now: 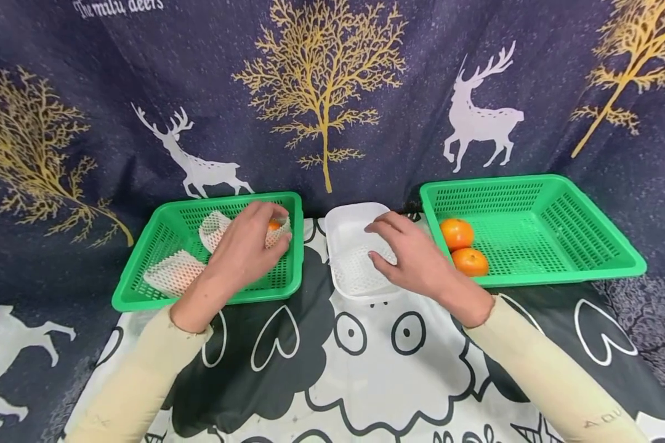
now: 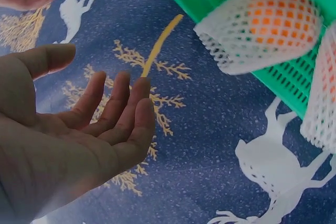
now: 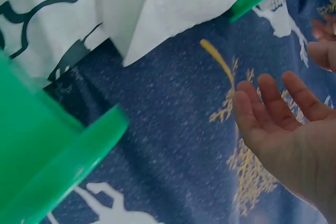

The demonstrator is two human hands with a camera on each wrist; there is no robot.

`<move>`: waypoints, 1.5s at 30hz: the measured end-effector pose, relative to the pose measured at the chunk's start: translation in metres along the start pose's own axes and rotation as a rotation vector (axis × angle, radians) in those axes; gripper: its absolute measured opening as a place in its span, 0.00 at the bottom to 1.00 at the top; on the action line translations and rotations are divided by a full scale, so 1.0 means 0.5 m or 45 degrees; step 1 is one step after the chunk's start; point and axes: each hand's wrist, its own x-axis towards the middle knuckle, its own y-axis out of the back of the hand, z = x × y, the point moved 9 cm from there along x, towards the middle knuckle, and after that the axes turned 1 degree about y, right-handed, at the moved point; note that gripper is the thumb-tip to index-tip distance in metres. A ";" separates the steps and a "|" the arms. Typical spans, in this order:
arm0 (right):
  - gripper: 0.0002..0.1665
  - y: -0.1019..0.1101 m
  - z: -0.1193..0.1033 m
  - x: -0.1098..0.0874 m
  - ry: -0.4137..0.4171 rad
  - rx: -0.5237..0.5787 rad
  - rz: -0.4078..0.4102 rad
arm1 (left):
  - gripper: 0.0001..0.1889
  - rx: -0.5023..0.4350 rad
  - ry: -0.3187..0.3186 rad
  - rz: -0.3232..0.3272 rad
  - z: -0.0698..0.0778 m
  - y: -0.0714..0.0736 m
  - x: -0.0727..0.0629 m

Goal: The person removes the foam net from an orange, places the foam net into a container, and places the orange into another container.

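Observation:
My left hand (image 1: 245, 243) hovers over the left green basket (image 1: 296, 258), fingers loosely bent and nothing held. Just beyond its fingertips lies an orange (image 1: 274, 226) in a white foam net (image 1: 282, 235), partly hidden by the hand. Two more netted fruits, one at the back (image 1: 213, 229) and one at the front left (image 1: 173, 274), lie in the same basket. Over the small white basket (image 1: 335, 240) hangs my right hand (image 1: 410, 255), palm down and holding nothing. White mesh texture (image 1: 360, 271) shows at that basket's bottom.
To the right stands a larger green basket (image 1: 554, 246) with two bare oranges, a rear one (image 1: 457, 234) and a front one (image 1: 470, 262), at its left side. A cartoon-patterned cloth (image 1: 388, 387) covers the table. Behind the baskets hangs a dark blue curtain (image 1: 377, 160) with deer and trees.

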 end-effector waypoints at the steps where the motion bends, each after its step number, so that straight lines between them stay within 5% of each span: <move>1: 0.22 -0.004 -0.006 0.001 0.011 0.002 0.001 | 0.20 0.012 -0.001 -0.011 -0.001 0.001 0.003; 13: 0.25 -0.068 -0.080 0.018 0.155 0.006 -0.030 | 0.21 0.066 0.025 -0.126 -0.030 0.011 0.051; 37: 0.26 -0.163 -0.176 0.052 0.342 0.108 -0.120 | 0.40 0.250 0.144 -0.494 -0.118 -0.051 0.104; 45: 0.21 -0.194 -0.195 0.057 0.365 0.082 -0.164 | 0.37 0.264 0.124 -0.571 -0.142 -0.078 0.114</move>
